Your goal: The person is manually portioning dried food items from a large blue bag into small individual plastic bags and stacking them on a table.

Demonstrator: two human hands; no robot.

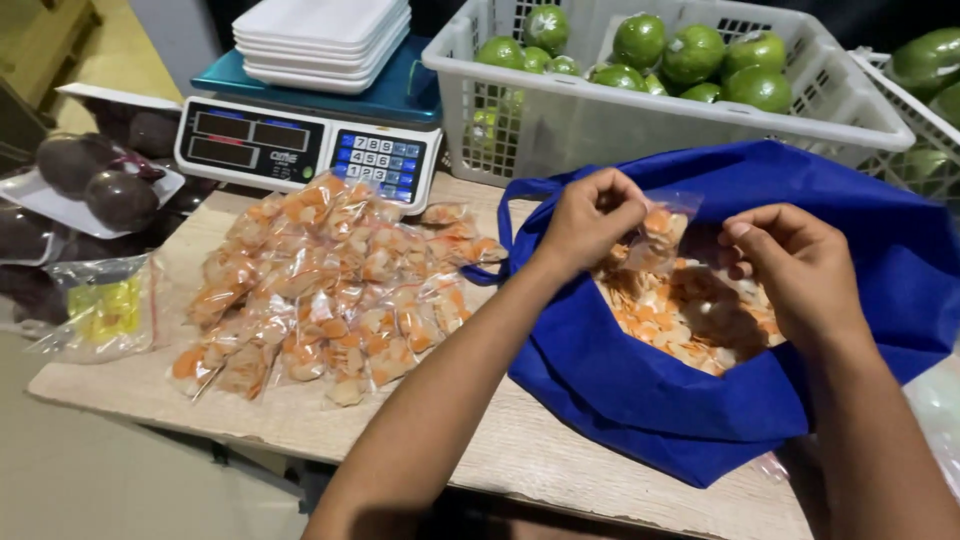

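A produce-packing corner of a small shop or market stall: a digital weighing scale (305,140) bearing stacked white foam trays (322,40) sits at upper left of the frame, white plastic crates (560,125) of green citrus (692,52) at upper right, and a heap of small sealed snack bags (325,285) covers the wooden table (520,450) at centre.

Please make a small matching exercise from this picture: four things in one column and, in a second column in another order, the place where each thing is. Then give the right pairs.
Things:
1. white basket
2. digital scale
3. pile of filled packets
4. small clear bag

Places:
A. on the table, left of the blue bag
B. between the left hand and the right hand, over the blue bag
C. behind the blue bag, holding green fruits
D. behind the pile, under a stack of white trays

Pairs: 1-C, 2-D, 3-A, 4-B
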